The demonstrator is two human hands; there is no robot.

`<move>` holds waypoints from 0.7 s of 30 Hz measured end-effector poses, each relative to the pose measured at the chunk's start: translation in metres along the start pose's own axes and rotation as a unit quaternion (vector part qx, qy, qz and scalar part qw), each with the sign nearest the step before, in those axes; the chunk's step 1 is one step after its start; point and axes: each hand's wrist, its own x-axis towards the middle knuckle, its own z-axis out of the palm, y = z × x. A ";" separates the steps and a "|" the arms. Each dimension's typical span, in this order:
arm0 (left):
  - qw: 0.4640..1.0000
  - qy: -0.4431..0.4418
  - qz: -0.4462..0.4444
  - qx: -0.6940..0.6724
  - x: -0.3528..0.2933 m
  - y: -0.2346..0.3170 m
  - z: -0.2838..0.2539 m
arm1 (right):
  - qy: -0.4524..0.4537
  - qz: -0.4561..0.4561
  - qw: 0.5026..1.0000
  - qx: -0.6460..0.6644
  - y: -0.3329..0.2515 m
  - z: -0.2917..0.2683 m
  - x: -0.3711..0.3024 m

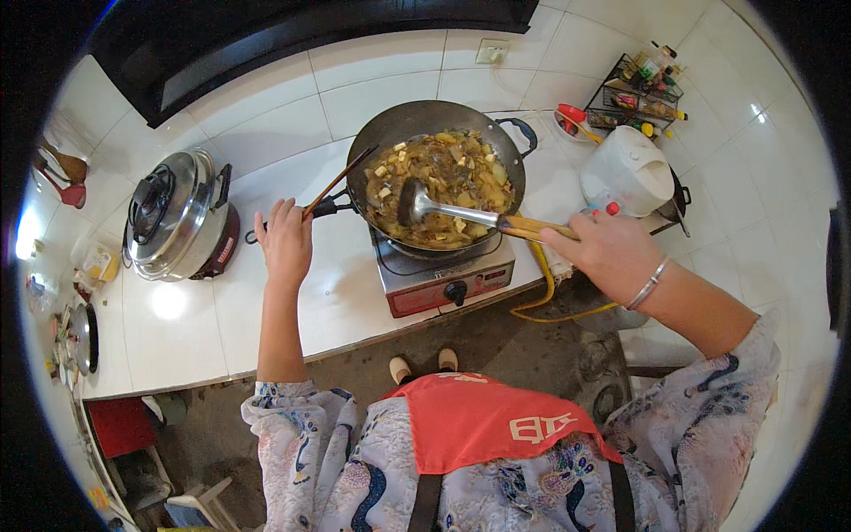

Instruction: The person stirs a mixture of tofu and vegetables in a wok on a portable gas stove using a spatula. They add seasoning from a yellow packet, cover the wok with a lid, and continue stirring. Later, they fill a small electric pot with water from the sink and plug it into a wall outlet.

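In wok [386, 130], food [463, 170] is prob. being stirred w/ ladle [463, 212] gripped by R hand [612, 253], chopsticks [340, 183] by L hand [287, 244]; steady wok prob. needed next.

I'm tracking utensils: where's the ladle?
In the head view, the ladle is just right of centre, its bowl over the wok, its handle in the right hand.

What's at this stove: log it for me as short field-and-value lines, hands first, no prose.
Left hand: holds a slender dark stick; grip on the wok handle cannot be told
Right hand: holds the ladle by its wooden handle
Ladle head: inside the wok
Wok: on a tabletop stove, containing brownish food with pale cubes
Left of stove: lidded steel pot
Right of stove: white container
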 end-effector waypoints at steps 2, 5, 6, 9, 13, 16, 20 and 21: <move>1.000 0.000 0.007 -0.008 0.003 0.001 0.002 | -0.010 0.034 0.999 -0.009 0.005 -0.008 -0.017; 1.000 -0.011 0.015 -0.007 0.003 0.001 0.000 | 0.055 0.056 0.997 0.003 0.026 -0.034 -0.029; 1.000 -0.016 0.019 -0.006 0.002 0.000 0.000 | 0.025 0.102 0.994 0.038 0.026 -0.048 -0.031; 1.000 -0.016 0.025 -0.007 -0.002 -0.006 -0.004 | -0.011 0.125 0.988 0.090 0.029 -0.080 -0.041; 0.999 -0.003 0.035 -0.016 -0.006 -0.010 -0.004 | -0.077 0.087 0.983 0.144 0.018 -0.092 -0.041; 0.998 -0.005 0.040 -0.038 -0.005 -0.014 -0.002 | -0.142 0.070 0.980 0.118 -0.011 -0.082 -0.017; 0.995 0.010 0.059 -0.083 0.007 0.000 0.006 | -0.137 0.066 0.988 0.029 -0.054 -0.038 0.032; 0.997 0.011 0.048 -0.066 0.000 -0.007 0.001 | -0.097 0.046 0.994 0.021 -0.060 -0.031 0.051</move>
